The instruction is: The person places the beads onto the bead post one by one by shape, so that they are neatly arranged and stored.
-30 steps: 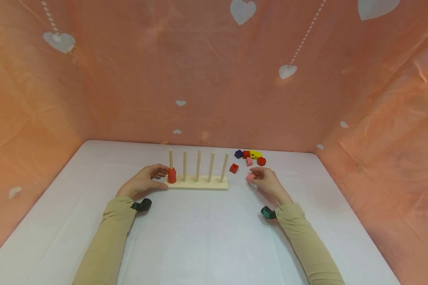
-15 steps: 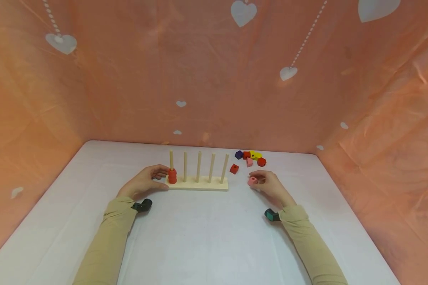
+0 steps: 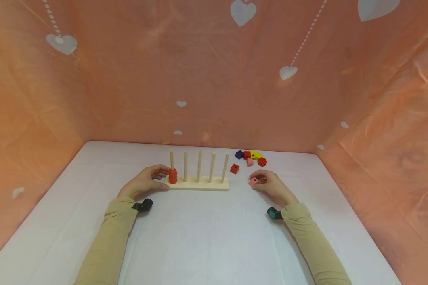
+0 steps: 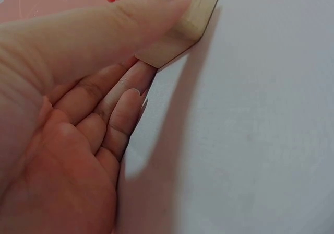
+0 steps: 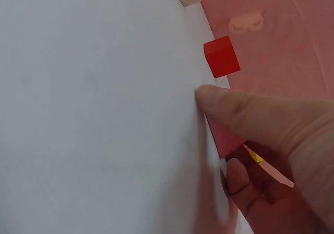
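the small pink wooden block (image 3: 253,182) is over the right part of the table, pinched between the thumb and fingers of the right hand (image 3: 272,186). its dark round hole faces up toward the head camera; which way its long axis runs cannot be told, as fingers hide part of it.

the left hand (image 3: 144,181) grips the left end of the long pale wooden peg stand (image 3: 199,184), thumb at the near corner and fingers round behind. the stand's long axis runs left to right, and its five pegs point upward. on the leftmost peg sits a stack of rounded red beads (image 3: 172,176), the bare peg tip rising above it.

a red cube with a hole (image 3: 234,169) lies between the stand and the right hand. beyond that hand are a second pink block (image 3: 249,162), a red faceted block (image 3: 262,162), yellow pieces (image 3: 257,155), another red block (image 3: 247,155) and a dark purple faceted block (image 3: 239,154), clustered near the far edge of the white-covered table (image 3: 203,237).
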